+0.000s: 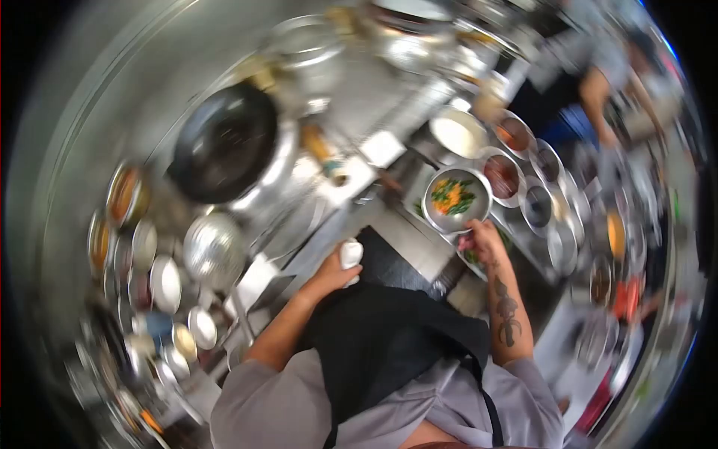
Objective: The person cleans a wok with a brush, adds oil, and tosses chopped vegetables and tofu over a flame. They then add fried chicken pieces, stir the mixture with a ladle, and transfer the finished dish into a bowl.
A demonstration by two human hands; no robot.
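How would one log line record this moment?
left hand: holds white item, likely cloth; right hand: holds metal bowl by rim; bowl: orange and green food; wok: untouched

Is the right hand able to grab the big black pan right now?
Probably not: the right hand is holding the metal bowl of orange and green food, and the black pan sits over on the left hand side.

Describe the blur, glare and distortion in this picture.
Head view: fisheye distortion, bending the edges into black corners; head view: blur softens the co-worker's arm and the wok, less so the metal bowl at the right hand; head view: glare brightens the rounded metal vessel.
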